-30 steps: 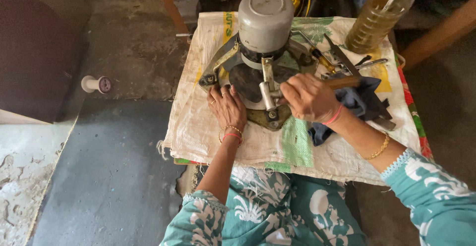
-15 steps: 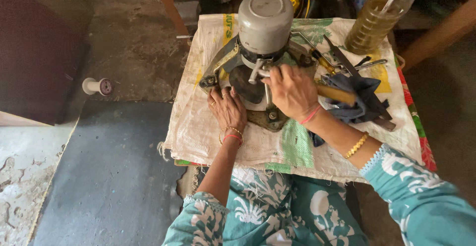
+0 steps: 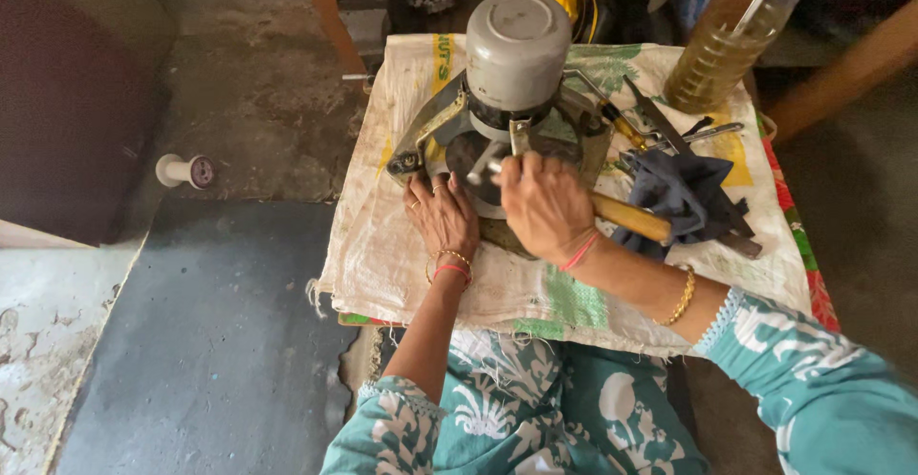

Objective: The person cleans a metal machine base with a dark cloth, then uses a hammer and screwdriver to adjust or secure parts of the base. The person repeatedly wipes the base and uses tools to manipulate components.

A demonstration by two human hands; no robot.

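Note:
A grey cylindrical motor stands upright in a metal bracket frame on a woven sack. My left hand lies flat on the frame's base, just below the motor. My right hand is closed around a metal tool whose tip points at the motor's base. A wooden handle lies just right of that hand; whether it belongs to the gripped tool I cannot tell.
A dark blue cloth, pliers and screwdrivers lie right of the motor. A plastic bottle of yellowish liquid stands at the back right. A white thread spool lies on the floor at left. Wooden legs stand behind.
My right hand has shifted left from the wooden handle toward the motor's base and now grips the metal tool there. The left hand has stayed in place.

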